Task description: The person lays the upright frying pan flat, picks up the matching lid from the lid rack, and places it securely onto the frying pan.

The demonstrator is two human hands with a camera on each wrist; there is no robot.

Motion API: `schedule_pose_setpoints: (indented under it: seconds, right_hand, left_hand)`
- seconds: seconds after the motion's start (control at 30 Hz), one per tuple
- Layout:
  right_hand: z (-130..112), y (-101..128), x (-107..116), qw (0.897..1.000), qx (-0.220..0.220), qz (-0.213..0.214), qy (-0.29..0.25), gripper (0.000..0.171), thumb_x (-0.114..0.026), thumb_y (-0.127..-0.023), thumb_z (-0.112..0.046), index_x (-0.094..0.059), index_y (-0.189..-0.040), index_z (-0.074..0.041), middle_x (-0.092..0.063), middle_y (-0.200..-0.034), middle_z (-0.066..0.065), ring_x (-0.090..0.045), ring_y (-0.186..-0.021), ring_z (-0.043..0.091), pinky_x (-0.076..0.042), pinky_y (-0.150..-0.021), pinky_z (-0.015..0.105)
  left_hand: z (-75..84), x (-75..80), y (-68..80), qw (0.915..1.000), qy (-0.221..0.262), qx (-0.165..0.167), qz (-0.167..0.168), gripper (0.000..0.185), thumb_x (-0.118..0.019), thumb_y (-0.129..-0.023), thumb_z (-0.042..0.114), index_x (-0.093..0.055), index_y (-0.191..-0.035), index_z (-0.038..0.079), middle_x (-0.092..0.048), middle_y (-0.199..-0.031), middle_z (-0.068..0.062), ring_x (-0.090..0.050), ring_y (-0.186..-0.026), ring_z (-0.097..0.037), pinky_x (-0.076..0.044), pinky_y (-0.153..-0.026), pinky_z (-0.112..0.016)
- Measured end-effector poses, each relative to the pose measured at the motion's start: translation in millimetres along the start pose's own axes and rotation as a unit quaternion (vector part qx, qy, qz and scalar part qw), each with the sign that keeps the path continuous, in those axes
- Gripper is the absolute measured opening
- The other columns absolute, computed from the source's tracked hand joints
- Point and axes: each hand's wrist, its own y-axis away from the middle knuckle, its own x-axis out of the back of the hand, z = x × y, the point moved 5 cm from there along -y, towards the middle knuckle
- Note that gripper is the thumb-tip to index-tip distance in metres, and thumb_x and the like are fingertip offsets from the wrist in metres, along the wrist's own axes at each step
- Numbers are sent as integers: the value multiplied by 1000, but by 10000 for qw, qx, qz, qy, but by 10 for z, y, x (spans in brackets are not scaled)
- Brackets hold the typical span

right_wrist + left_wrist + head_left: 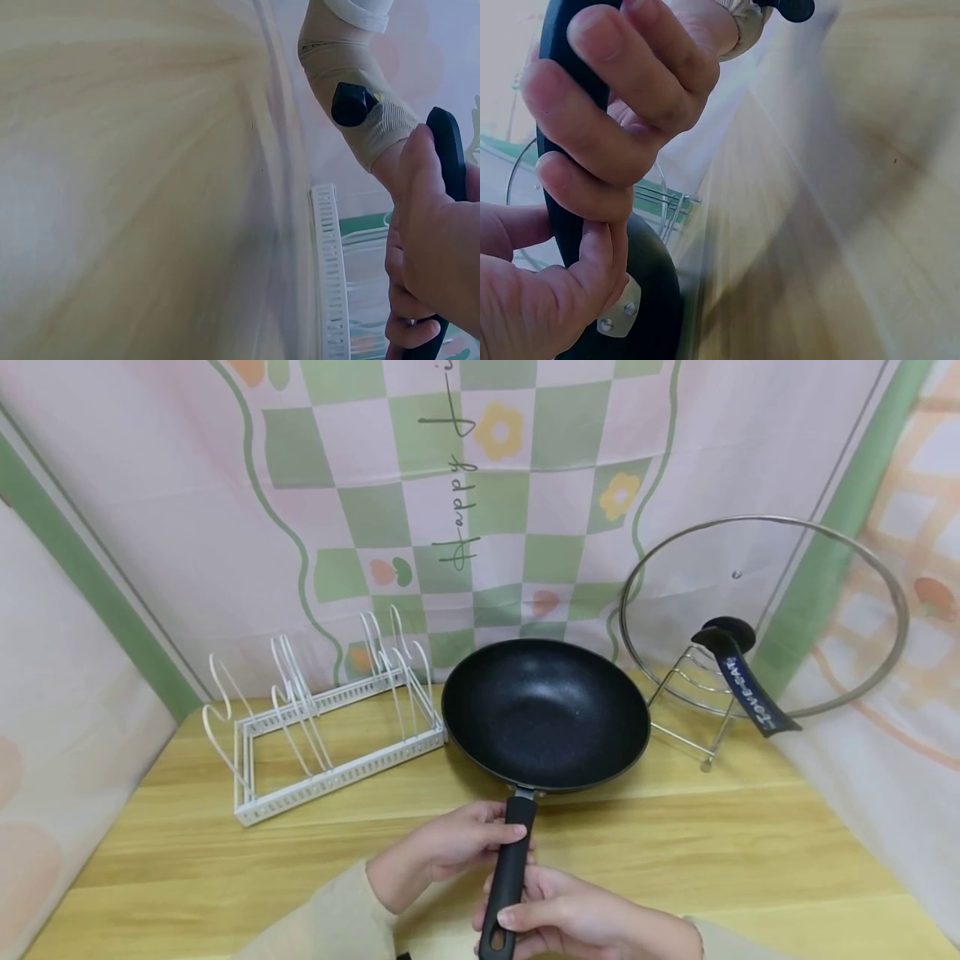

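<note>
On the wooden table [750, 827] there is 1 white wire rack [322, 727] at the left, 1 black pan [545, 713] in the middle, and 1 glass lid [765, 610] at the right. The lid leans on 1 metal stand [701, 710]. The rack has several upright loops; some overlap, so I cannot count them exactly.

The pan sits near the middle of the table, just beside the right end of the rack, and its handle [506, 877] points toward the person. 2 hands hold this handle. The left hand [450, 843] is curled round the upper part, close to the pan's rim, with the thumb lying across the top. The right hand [570, 918] grips the lower end, near the hanging hole.

In the left wrist view the fingers [615, 112] wrap the dark handle tightly, and 2 rivets [619, 319] show where it joins the pan. The table there is blurred. In the right wrist view the right hand covers most of the handle, the rack is cut by the frame, and the table surface is only a pale blur. The lower edge of the head view cuts off both forearms.
</note>
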Motion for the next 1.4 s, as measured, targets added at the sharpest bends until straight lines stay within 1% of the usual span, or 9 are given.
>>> schedule_pose_setpoints:
  seconds: [0.27,0.43,0.63,0.83,0.9,0.97,1.13,1.3,1.4]
  right_hand:
    - [-4,37,50,9999,-83,-46,73,27,-54,-105,-7,-46,-130,-2,-68,-124,7,-68,-107,15,-55,-93,30]
    - [-9,24,45,9997,-38,-172,138,22,-52,-106,-7,-49,-127,-6,-69,-122,5,-68,-107,15,-55,-92,30]
    - [-23,33,61,9988,-40,-378,297,16,-49,-108,-9,-55,-123,-10,-70,-112,1,-68,-104,13,-55,-93,30]
    - [-47,69,103,9978,-210,-439,458,17,-50,-108,-11,-58,-123,-10,-72,-114,2,-68,-106,14,-55,-95,31]
    - [-59,81,117,9965,-204,-535,617,19,-49,-108,-12,-59,-124,-7,-72,-114,2,-68,-105,14,-54,-95,31]
    - [-80,101,135,9937,-197,-643,901,27,-47,-109,-12,-57,-125,6,-73,-114,2,-69,-105,14,-54,-95,33]
    - [-168,155,206,9829,-149,-718,1686,44,-48,-109,-13,-44,-135,22,-72,-117,14,-69,-105,15,-55,-95,38]
    - [-255,171,230,9713,-104,-793,2238,40,-50,-108,-12,-49,-133,19,-65,-117,36,-69,-103,16,-56,-94,37]
    - [-296,184,239,9658,-171,-811,2458,39,-49,-108,-12,-50,-133,18,-63,-118,37,-68,-103,15,-55,-94,36]
  left_hand:
    - [-97,-4,-8,9972,732,-79,103,30,-55,-103,7,-55,-126,-12,-72,-105,-12,-69,-98,-17,-53,-97,-33]
    - [-112,7,12,9963,828,-102,208,33,-56,-103,6,-54,-129,-13,-71,-113,-16,-70,-100,-19,-54,-96,-34]
    - [-109,5,28,9953,963,-128,42,40,-55,-102,4,-48,-136,-15,-69,-122,-18,-70,-105,-21,-53,-97,-34]
    - [-100,3,75,9945,1038,-138,-54,45,-56,-100,2,-46,-141,-12,-64,-131,-22,-68,-109,-23,-52,-99,-37]
    - [-98,7,92,9943,1063,-100,3,46,-56,-99,1,-46,-141,-11,-65,-130,-21,-68,-109,-25,-53,-98,-38]
    - [-96,7,108,9940,1088,-58,66,46,-57,-98,1,-46,-142,-9,-66,-128,-19,-68,-110,-26,-54,-97,-39]
    - [-97,3,128,9932,1155,26,120,48,-58,-98,0,-45,-144,-8,-65,-130,-21,-68,-110,-26,-55,-96,-42]
    - [-101,19,142,9944,1058,-28,73,56,-58,-97,-1,-39,-149,-8,-62,-135,-22,-67,-108,-23,-54,-98,-45]
    - [-95,25,159,9955,943,-95,73,62,-58,-95,-4,-33,-151,-9,-64,-130,-19,-67,-104,-21,-54,-97,-46]
